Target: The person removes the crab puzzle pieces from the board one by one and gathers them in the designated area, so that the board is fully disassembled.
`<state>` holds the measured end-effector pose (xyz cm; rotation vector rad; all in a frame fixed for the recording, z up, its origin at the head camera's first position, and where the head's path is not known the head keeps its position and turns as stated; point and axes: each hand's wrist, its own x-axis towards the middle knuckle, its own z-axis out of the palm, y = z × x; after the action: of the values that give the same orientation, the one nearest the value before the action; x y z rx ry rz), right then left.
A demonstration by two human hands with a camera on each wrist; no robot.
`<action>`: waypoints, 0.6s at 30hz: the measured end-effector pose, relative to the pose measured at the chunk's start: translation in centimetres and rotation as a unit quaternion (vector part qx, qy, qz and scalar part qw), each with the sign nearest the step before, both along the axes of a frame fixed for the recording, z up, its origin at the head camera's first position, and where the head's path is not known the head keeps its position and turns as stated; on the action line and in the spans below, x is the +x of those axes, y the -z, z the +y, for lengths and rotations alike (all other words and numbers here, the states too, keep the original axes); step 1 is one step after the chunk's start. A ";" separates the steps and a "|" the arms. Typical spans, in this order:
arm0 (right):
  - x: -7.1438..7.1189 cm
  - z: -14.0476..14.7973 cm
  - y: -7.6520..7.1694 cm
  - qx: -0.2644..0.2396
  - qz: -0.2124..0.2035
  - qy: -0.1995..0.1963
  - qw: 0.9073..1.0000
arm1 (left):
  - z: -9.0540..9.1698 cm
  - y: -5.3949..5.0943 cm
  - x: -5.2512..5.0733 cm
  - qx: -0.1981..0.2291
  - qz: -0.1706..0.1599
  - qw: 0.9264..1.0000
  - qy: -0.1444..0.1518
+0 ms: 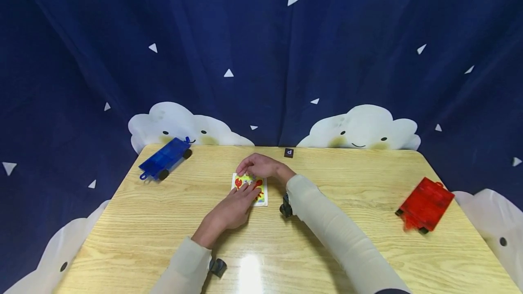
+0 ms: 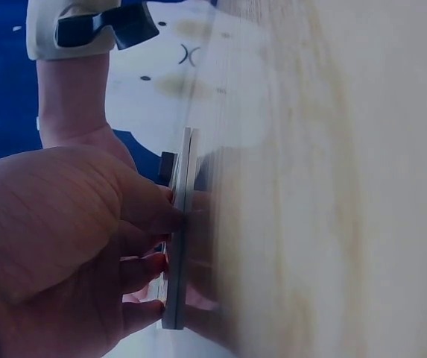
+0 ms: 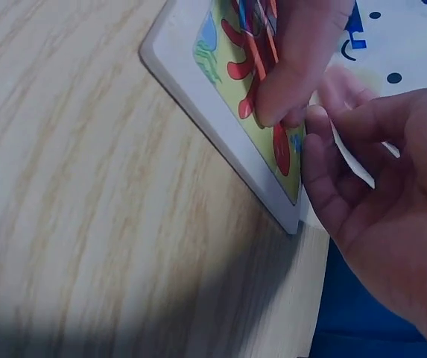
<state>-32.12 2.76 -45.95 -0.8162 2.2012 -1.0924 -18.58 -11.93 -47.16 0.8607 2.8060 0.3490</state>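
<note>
A small square picture board (image 1: 264,198), white-bordered with a red crab on yellow, lies on the wooden table between both hands. My left hand (image 1: 232,208) rests on its near left part, the fingers laid over the picture. Seen from the side in the left wrist view, several fingertips touch the board (image 2: 179,246). At the far edge is my right hand (image 1: 261,166), reaching in from the right with bent fingers. In the right wrist view its fingertips (image 3: 317,142) touch the board's edge (image 3: 213,130); whether they pinch anything is hidden.
A blue toy wagon (image 1: 165,160) stands at the table's back left, and a red toy wagon (image 1: 426,204), partly blurred, at the right. Near the back edge lies a small black tile (image 1: 288,153) with a light letter. Behind the table hangs a dark blue curtain (image 1: 261,35).
</note>
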 end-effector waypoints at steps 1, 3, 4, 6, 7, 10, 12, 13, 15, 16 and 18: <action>0.1 -0.1 -0.1 0.007 0.007 -0.004 1.000 | 0.0 0.0 0.0 0.002 0.001 1.000 0.003; 0.4 -0.4 -0.2 0.014 0.019 -0.013 1.000 | -0.1 0.0 0.0 0.003 0.006 1.000 0.006; 0.5 -0.5 -0.3 0.015 0.024 -0.017 0.999 | -0.1 0.0 0.0 0.005 0.010 1.000 0.007; 0.7 -0.7 -0.6 0.012 0.035 -0.020 0.999 | -0.1 0.0 0.0 0.007 0.010 1.000 0.006; 0.7 -0.7 -0.6 0.012 0.040 -0.018 0.999 | -0.1 0.0 0.0 0.009 0.008 1.000 0.005; 0.7 -0.7 -0.6 0.013 0.046 -0.010 0.999 | -0.1 0.0 0.0 0.015 0.002 1.000 0.003; 0.7 -0.7 -0.5 0.020 0.050 -0.008 0.999 | -0.1 -0.1 0.0 0.019 -0.003 1.000 0.003; 0.6 -0.7 -0.5 0.023 0.054 -0.007 0.998 | -0.1 -0.1 0.1 0.020 -0.004 1.000 0.003; 0.5 -0.7 -0.3 0.024 0.058 -0.004 0.998 | -0.1 -0.1 0.1 0.024 -0.007 1.000 0.000; 0.4 -0.6 -0.2 0.025 0.059 -0.003 0.998 | -0.1 -0.1 0.1 0.026 -0.007 1.000 -0.001; 0.3 -0.7 -0.1 0.026 0.063 0.002 0.998 | -0.1 -0.1 0.1 0.028 -0.009 1.000 -0.002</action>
<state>-31.80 2.11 -45.83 -0.8790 2.3267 -1.0057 -18.51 -12.01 -47.10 0.8596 2.7947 0.4355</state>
